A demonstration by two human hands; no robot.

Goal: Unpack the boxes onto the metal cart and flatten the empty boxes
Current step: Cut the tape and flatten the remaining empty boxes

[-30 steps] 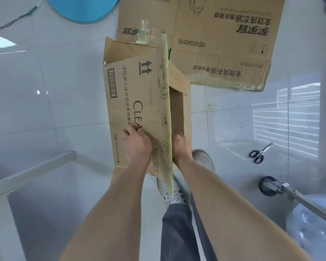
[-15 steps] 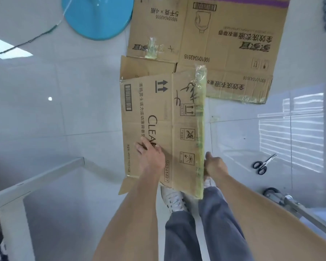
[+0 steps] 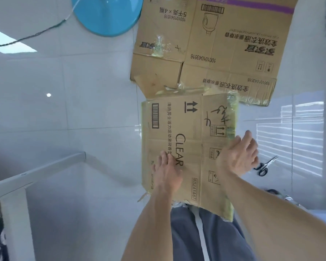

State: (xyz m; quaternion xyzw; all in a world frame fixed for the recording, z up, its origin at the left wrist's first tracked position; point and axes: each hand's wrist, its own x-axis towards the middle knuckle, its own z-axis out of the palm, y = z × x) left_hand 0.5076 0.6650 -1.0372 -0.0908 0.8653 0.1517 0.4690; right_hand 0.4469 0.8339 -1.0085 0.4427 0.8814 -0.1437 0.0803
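A brown cardboard box printed CLEAR (image 3: 188,129) lies collapsed flat over the white tiled floor, its printed side up and yellowish tape along its edges. My left hand (image 3: 167,172) presses flat on its lower left part beside the printing. My right hand (image 3: 237,155) lies over the box's right edge with fingers spread; I cannot tell whether they curl round the edge. A larger flattened box (image 3: 215,40) lies on the floor just beyond, and the far flap of the CLEAR box overlaps it.
Black-handled scissors (image 3: 264,165) lie on the floor right of the box. A cart wheel and metal bar (image 3: 288,196) show at the lower right. A white table corner (image 3: 36,172) stands at the left, a blue round base (image 3: 105,14) with a cable at the top.
The box went from half-open and upright to folded flat and lower toward the floor. My right hand came out from inside it to its right edge; my left hand stayed on the printed face.
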